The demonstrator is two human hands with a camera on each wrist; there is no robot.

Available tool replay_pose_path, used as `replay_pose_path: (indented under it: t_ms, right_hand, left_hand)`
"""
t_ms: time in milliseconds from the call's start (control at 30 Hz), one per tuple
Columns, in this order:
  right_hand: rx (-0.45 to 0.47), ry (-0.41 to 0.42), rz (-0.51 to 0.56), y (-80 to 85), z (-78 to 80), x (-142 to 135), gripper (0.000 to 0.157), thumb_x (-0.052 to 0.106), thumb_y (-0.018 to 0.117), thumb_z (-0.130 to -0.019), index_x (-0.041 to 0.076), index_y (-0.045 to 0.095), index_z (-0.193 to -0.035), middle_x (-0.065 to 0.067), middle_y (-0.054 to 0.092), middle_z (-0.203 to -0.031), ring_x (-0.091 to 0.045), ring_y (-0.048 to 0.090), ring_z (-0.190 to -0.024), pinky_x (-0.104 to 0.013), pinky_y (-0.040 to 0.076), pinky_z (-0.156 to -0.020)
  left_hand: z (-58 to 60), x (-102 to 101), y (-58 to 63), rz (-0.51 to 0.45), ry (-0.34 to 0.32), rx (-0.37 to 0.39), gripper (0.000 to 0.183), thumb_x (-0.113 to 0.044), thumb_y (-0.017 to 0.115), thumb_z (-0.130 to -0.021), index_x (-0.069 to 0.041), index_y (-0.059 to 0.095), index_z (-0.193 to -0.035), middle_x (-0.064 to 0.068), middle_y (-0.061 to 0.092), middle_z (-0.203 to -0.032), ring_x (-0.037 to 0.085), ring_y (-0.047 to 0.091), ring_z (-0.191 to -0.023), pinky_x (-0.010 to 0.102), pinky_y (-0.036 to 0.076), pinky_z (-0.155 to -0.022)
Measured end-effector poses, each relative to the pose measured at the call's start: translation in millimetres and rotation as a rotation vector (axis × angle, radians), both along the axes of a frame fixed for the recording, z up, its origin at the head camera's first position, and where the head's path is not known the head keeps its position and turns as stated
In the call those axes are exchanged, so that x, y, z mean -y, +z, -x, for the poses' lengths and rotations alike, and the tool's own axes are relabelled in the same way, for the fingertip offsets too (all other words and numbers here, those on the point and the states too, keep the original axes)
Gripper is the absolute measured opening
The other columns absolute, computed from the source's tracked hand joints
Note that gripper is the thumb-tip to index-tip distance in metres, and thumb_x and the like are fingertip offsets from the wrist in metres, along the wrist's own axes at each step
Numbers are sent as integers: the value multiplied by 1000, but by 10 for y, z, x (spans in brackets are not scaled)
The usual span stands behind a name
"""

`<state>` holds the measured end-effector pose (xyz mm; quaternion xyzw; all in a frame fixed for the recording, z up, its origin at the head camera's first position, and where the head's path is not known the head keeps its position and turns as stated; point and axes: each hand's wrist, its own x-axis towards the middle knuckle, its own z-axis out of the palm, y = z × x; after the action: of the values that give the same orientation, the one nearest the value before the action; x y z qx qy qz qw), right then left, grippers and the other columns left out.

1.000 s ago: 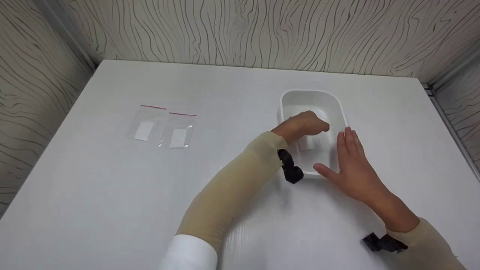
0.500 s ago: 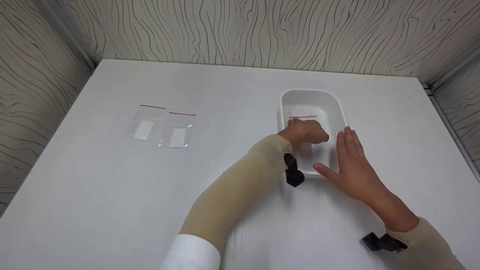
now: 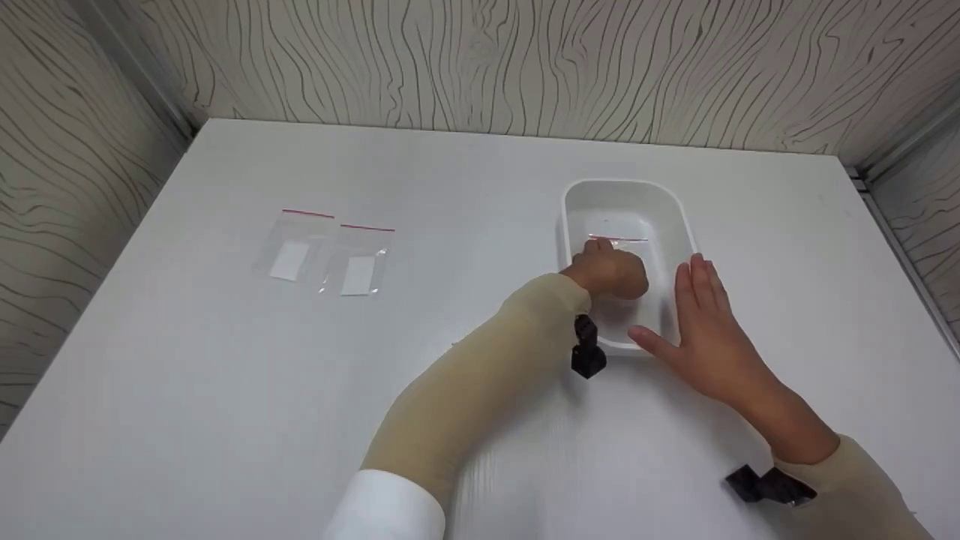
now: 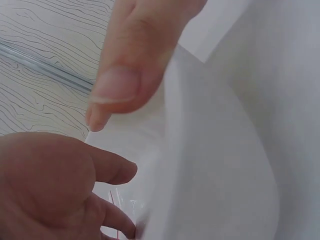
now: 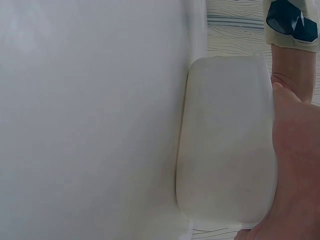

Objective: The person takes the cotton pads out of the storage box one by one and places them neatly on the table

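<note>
My left hand (image 3: 613,272) is down inside a white plastic tub (image 3: 628,192). Its fingers touch a clear zip bag (image 3: 628,241) with a red strip, lying on the tub's floor; most of the bag is hidden under the hand. In the left wrist view the left thumb (image 4: 117,167) stands apart from the fingers, which are slightly bent. My right hand (image 3: 711,341) rests along the tub's near right side, fingers straight and thumb spread over the near rim. The right wrist view shows the right palm (image 5: 300,165) against the tub's outer wall (image 5: 227,140).
Two more clear zip bags, a left one (image 3: 290,261) and a right one (image 3: 358,275), lie side by side on the white table (image 3: 262,397). Each has a red strip and a white label. A wood-patterned wall (image 3: 480,67) stands behind the table.
Inside the tub, my left hand has moved toward me, uncovering the bag's red strip. The bag then shifts slightly right. My right hand and the tub stay put.
</note>
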<state>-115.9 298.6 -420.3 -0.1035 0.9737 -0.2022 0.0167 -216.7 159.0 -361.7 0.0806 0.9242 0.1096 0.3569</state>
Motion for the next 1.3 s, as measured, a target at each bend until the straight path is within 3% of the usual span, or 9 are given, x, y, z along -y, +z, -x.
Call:
replay_pose_path:
  t_ms: [167,400,533,633,800,1133,1300]
  right_hand:
    - [16,-6,-1,-1,7,-4,111,57,63,-96,-15,2,-155,-32,-9,-164,-46,-10,-152,-63,10,-120]
    - [18,-11,-2,10,6,-5,112,57,64,-96,-15,2,-155,-32,-9,-165,-46,-10,-152,-63,9,-120]
    - [12,-7,2,14,3,-5,111,56,64,-96,-15,3,-155,-32,-9,-164,-46,-10,-152,-62,9,-120]
    - [6,-6,5,16,-2,-4,111,55,64,-96,-16,3,-155,-33,-8,-164,-46,-10,-152,-63,9,-120]
    - [-4,-4,16,8,-10,-1,110,54,65,-96,-16,4,-155,-33,-7,-164,-47,-9,-152,-64,10,-119]
    - [-11,-7,16,-11,-5,-6,110,54,66,-95,-16,5,-155,-33,-6,-164,-48,-8,-152,-66,14,-118]
    - [-8,-6,19,-13,-5,-9,110,54,66,-95,-15,4,-156,-33,-7,-164,-47,-9,-152,-66,14,-118]
  left_hand:
    - [-9,-23,-51,8,-25,-85,45,-40,46,-104,-28,55,-147,-1,31,-157,19,26,-141,38,35,-114]
    - [14,-2,-133,-58,-69,-220,36,-34,48,-104,-23,68,-132,2,50,-136,25,43,-126,39,34,-111]
    - [47,51,-136,-160,-14,-259,31,-29,52,-102,-17,71,-124,3,54,-124,21,52,-106,35,43,-97]
    - [73,89,-142,-255,24,-285,24,-21,54,-101,-12,72,-113,3,57,-110,18,56,-88,30,49,-80]
    - [123,121,-197,-361,24,-345,15,-6,54,-98,-10,65,-89,0,54,-81,13,51,-68,23,42,-56]
    - [184,135,-283,-450,69,-448,16,-3,53,-97,-9,64,-87,-1,53,-75,12,51,-66,22,43,-57]
    - [202,133,-302,-469,69,-493,20,-8,55,-99,-10,75,-99,-2,70,-88,9,57,-73,20,49,-67]
